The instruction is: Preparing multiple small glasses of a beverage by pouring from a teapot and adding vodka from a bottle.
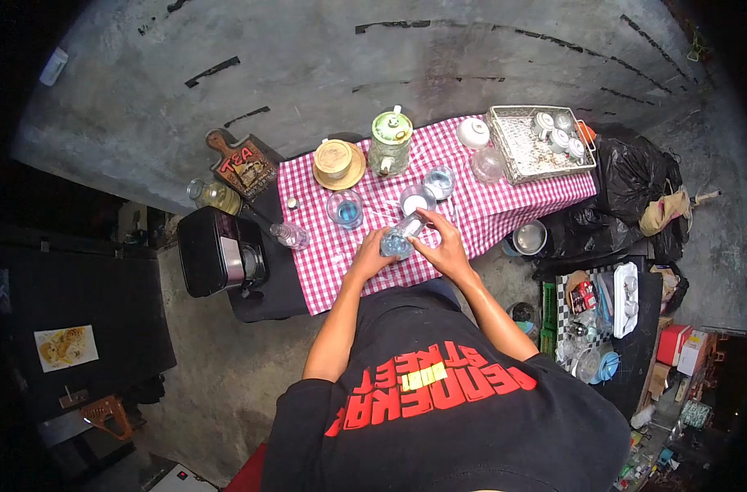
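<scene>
Both my hands meet over the near edge of a checked tablecloth (328, 266). My left hand (375, 256) is wrapped round the side of a clear, bluish drinking glass (396, 244). From the other side, my right hand (445, 252) grips the same glass, its thumb and fingers apart along it. The glass looks tilted; whether a second one is pressed against it I cannot tell. Just beyond stand a glass with something white in it (417, 199) and another clear glass (439, 182). A glass with blue contents (345, 211) stands to the left.
A green-lidded glass teapot (391, 141) and a lidded wooden cup (334, 159) stand farther back. Far right are a white bowl (473, 133), a glass jar (488, 166) and a wire-sided tray (517, 152) with cups. Left are a small bottle (290, 236) and a black appliance (203, 254).
</scene>
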### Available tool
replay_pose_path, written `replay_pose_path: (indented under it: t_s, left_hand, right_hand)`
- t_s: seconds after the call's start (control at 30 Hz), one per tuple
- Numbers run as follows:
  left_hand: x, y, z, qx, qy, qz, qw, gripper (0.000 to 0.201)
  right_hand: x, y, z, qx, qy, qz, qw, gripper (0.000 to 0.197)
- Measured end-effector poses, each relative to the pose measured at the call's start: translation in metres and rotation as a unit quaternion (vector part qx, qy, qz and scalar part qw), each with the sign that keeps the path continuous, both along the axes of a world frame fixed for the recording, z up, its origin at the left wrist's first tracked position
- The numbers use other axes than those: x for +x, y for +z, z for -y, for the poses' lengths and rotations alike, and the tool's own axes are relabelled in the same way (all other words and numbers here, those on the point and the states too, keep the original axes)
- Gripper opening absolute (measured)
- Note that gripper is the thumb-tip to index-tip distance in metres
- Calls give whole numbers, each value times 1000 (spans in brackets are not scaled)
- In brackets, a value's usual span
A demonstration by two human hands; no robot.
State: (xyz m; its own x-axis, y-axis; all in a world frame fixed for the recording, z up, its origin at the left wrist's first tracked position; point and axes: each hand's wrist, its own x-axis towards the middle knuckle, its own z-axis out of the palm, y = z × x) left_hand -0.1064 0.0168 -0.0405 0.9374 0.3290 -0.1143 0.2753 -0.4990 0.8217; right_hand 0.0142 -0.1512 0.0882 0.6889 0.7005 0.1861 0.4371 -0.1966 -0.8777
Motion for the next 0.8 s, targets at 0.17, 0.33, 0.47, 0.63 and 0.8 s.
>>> replay_pose_path:
  t_s: [0.17,0.33,0.47,0.63,0.8]
  left_hand:
    - [0,0,1,0,4,-8,1000,83]
    - [0,1,1,-2,4,-6,1000,83]
    - [1,1,1,0,5,-4,1000,82]
    - [1,-2,1,1,3,1,1000,82]
    - [1,-4,0,1,-1,10,1000,82]
  right_hand:
    - [-3,6,0,4,2,58,998,56]
    - [-6,7,-1,7,9,68,998,57]
    - [-7,6,0,3,7,83,997,57]
    - [-7,4,0,11,9,103,995,60]
    - [-9,0,0,16,12,116,993,60]
